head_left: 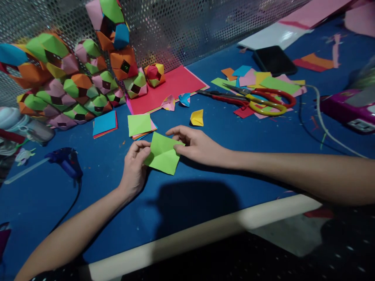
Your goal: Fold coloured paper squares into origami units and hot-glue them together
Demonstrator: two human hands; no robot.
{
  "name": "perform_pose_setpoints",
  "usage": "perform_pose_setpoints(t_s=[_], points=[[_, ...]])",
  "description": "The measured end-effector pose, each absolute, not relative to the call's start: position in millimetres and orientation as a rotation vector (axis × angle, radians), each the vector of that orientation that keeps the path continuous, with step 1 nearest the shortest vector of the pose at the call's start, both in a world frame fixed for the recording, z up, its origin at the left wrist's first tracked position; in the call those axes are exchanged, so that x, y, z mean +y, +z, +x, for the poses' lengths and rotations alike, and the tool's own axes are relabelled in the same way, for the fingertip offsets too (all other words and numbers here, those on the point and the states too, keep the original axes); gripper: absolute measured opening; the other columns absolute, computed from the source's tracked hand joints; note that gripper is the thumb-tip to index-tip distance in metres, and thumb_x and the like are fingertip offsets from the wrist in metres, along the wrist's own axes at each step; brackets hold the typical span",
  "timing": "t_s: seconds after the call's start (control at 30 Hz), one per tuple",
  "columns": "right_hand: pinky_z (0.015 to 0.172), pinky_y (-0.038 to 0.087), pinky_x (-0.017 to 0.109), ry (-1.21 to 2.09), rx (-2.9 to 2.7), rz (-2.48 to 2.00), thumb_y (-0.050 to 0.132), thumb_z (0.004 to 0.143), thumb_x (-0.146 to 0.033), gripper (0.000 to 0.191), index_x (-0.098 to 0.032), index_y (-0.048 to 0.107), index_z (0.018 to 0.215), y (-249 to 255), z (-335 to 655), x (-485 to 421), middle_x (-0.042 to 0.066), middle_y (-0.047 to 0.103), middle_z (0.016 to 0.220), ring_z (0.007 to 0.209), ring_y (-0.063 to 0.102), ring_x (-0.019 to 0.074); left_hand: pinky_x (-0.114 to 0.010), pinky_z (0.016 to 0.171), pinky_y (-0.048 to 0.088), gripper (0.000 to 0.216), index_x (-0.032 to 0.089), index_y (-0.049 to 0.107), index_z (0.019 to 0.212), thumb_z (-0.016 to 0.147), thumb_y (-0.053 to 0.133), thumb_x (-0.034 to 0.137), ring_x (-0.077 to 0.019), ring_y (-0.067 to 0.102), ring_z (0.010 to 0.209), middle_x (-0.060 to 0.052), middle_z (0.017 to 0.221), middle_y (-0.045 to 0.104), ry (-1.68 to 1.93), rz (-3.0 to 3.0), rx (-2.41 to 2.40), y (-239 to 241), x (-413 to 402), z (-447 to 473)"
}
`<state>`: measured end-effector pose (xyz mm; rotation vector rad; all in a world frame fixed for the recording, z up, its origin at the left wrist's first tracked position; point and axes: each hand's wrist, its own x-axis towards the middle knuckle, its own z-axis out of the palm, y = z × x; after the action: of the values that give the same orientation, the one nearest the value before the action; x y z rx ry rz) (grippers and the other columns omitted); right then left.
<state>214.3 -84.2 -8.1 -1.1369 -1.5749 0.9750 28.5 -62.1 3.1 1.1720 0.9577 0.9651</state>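
Note:
A creased green paper square (pixel 164 154) is held between both hands, above the blue table. My left hand (pixel 136 166) pinches its left edge with thumb and fingers. My right hand (pixel 197 144) grips the opposite edge, thumb on top and fingers partly behind. Just beyond the sheet lies a stack of coloured paper squares (pixel 140 124), green on top. Another stack with blue on top (pixel 104 123) sits to its left. Small folded paper pieces, one yellow (pixel 197 118), one blue (pixel 184 99) and one pink (pixel 168 103), rest past my right hand.
Joined folded-paper balls (pixel 79 88) stand at the back left against a perforated metal panel (pixel 187 31). A blue glue gun (pixel 66 160) lies left. Scissors (pixel 268 102) rest on paper scraps (pixel 249 78) at right, near a black phone (pixel 274 59) and a white cable (pixel 320 111).

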Motion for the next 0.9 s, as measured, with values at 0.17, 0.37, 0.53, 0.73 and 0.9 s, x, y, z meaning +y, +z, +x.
perform_pose_setpoints(t_s=[0.17,0.37,0.53,0.73,0.9], points=[[0.067,0.043,0.027,0.815,-1.776,-1.152,0.049,0.071,-0.009,0.038,-0.015,0.053,0.109,-2.8,216.8,-87.7,0.003,0.060,0.088,0.078,0.056,0.0153,-0.023,0.063,0.045,0.026,0.019,0.054,0.093,0.071,0.066,0.026,-0.0107,0.057,0.066,0.001,0.080,0.060,0.831,1.266,0.966,2.1,-65.2,30.4],[0.059,0.042,0.024,0.926,-1.625,-1.191,0.053,0.074,-0.015,0.031,-0.015,0.052,0.105,-5.0,212.7,-88.2,0.003,0.058,0.088,0.065,0.050,0.0111,-0.026,0.073,0.047,0.027,0.016,0.053,0.094,0.070,0.066,0.020,-0.0129,0.058,0.078,-0.002,0.090,0.062,0.880,1.330,0.986,-3.2,-65.0,31.3],[0.056,0.040,0.023,1.028,-1.506,-1.153,0.053,0.074,-0.015,0.028,-0.014,0.052,0.101,-7.0,210.7,-87.4,0.001,0.056,0.083,0.062,0.047,0.0092,-0.025,0.074,0.046,0.026,0.017,0.052,0.097,0.073,0.062,0.020,-0.0134,0.057,0.081,-0.001,0.090,0.060,0.858,1.366,0.978,-3.5,-65.5,30.9],[0.056,0.040,0.024,1.056,-1.490,-1.133,0.054,0.075,-0.016,0.027,-0.014,0.051,0.102,-5.2,210.6,-89.4,0.002,0.055,0.083,0.065,0.049,0.0103,-0.019,0.061,0.039,0.018,0.020,0.055,0.093,0.075,0.059,0.020,-0.0098,0.048,0.067,0.003,0.077,0.053,0.802,1.491,1.055,-2.1,-67.8,29.4],[0.059,0.042,0.025,1.015,-1.490,-1.099,0.056,0.076,-0.017,0.025,-0.015,0.051,0.100,-5.6,209.6,-90.6,0.003,0.057,0.084,0.067,0.050,0.0105,-0.020,0.061,0.039,0.021,0.021,0.057,0.099,0.079,0.057,0.026,-0.0111,0.049,0.068,0.000,0.082,0.055,0.770,1.527,1.081,-1.0,-68.4,28.2]])
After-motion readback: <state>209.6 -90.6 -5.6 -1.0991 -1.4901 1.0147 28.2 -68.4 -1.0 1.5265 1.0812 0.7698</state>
